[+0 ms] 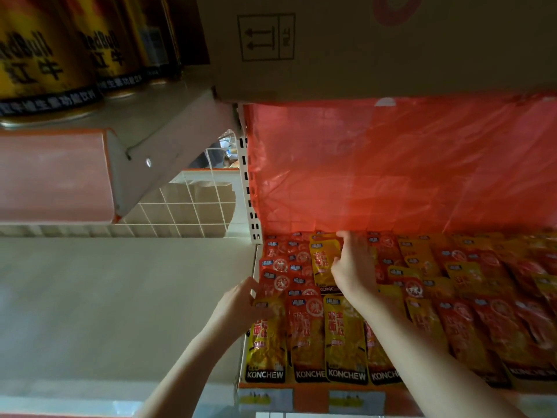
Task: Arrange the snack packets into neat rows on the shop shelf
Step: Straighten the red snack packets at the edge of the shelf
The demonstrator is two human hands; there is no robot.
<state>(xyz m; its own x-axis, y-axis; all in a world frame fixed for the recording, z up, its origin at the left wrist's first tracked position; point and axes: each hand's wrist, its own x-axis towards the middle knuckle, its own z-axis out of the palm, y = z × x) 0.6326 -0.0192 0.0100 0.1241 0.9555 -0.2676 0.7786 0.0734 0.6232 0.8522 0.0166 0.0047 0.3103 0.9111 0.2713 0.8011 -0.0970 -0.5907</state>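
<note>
A cardboard box (361, 46) fills the upper right of the frame, with a red plastic sheet (391, 164) hanging below it as the backdrop. Drink cans (45, 55) stand at the upper left. The shelf (310, 398) runs along the lower right, and the snack packets (346, 336) cover it, red and yellow. In the lower middle, the front row looks straight, labels lined up at the edge. Further back and to the right the packets overlap at angles, so most of the tidying seems left. The right hand (354, 267) reaches to the back, fingers spread flat on a yellow packet (322, 263), pressing rather than gripping. The left hand (241, 303) is at the shelf's left edge, its fingers curled on the corner of the leftmost packet (266, 336).
</note>
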